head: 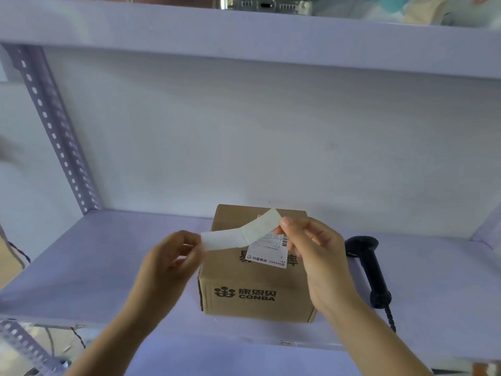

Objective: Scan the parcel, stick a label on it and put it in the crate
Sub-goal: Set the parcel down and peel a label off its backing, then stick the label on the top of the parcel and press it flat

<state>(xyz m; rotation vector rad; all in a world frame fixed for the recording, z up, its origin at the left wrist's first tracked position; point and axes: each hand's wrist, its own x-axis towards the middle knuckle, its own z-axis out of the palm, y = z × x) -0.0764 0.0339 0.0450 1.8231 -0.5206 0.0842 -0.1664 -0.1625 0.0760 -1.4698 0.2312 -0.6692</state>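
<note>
A brown cardboard parcel printed with "CONBA" stands on the white shelf, a printed shipping slip stuck on its top. Just above the parcel I hold a white label strip stretched between both hands. My left hand pinches the strip's left end. My right hand pinches its right end, which rises higher. The strip bends in the middle. A black handheld scanner lies on the shelf to the right of the parcel. No crate shows in view.
An upper shelf board runs overhead with a phone and other items on it. A perforated metal upright slants at the left. The scanner's coiled cable hangs over the shelf's front edge.
</note>
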